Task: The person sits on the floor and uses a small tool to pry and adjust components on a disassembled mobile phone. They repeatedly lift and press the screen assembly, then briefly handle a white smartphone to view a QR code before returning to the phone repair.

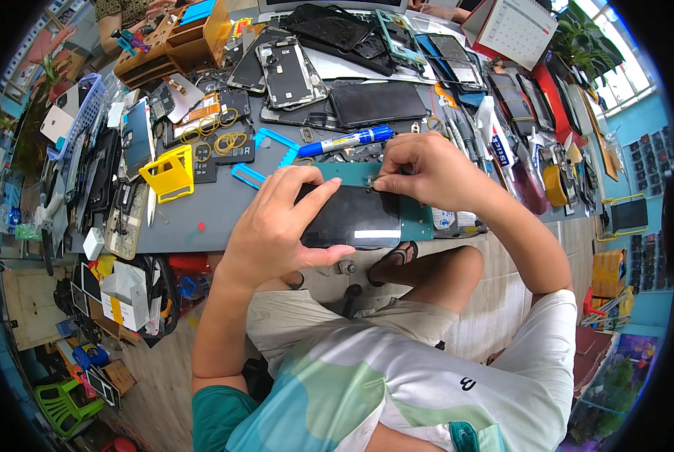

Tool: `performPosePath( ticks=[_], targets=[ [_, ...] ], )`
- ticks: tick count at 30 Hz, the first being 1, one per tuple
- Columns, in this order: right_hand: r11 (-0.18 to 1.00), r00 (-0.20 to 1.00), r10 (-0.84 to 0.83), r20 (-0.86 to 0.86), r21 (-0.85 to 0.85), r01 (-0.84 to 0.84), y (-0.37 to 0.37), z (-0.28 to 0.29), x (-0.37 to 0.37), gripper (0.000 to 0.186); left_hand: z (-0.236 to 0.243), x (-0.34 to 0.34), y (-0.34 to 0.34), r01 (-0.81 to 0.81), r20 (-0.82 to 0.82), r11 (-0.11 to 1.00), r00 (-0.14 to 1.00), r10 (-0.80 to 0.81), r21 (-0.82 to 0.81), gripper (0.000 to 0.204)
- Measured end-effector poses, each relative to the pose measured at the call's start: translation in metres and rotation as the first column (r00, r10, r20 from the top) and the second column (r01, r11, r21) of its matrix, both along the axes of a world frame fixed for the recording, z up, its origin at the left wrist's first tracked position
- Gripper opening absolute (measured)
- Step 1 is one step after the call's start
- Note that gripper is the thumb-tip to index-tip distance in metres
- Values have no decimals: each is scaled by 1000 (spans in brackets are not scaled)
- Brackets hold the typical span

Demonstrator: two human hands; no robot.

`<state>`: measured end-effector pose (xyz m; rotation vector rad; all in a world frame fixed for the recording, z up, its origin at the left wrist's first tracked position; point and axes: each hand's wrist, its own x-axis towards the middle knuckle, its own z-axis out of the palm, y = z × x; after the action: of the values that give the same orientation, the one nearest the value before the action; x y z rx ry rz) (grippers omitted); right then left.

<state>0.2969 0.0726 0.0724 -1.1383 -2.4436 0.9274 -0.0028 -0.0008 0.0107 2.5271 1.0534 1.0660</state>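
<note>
A dark, glossy phone-sized screen panel (352,215) lies near the table's front edge, partly over a teal mat (417,220). My left hand (271,218) grips its left end, thumb along the near edge and fingers over the far edge. Above the panel's far edge, my right hand (420,172) is closed in a pinch. A small metallic bit shows at those fingertips, too small to name. Just beyond the hands lie a blue marker pen (346,141) and a light-blue plastic frame (277,147).
Several dismantled phones (288,71) and a black phone (377,103) crowd the back. A yellow phone stand (170,175) and rubber bands (230,142) are at left. White glue tubes (495,132) and a tape roll (555,186) lie right. A wooden organizer (175,45) and desk calendar (512,34) stand behind.
</note>
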Motion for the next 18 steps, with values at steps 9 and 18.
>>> performPosePath(
  ticks=[9, 18],
  targets=[
    [1000, 1000, -16, -3, -2, 16, 1, -6, 1, 21, -1, 0, 0, 9, 4, 1000, 1000, -9, -2, 86],
    [999, 999, -46, -2, -29, 46, 4, -10, 2, 28, -2, 0, 0, 4, -2, 1000, 1000, -4, -3, 86]
  ],
)
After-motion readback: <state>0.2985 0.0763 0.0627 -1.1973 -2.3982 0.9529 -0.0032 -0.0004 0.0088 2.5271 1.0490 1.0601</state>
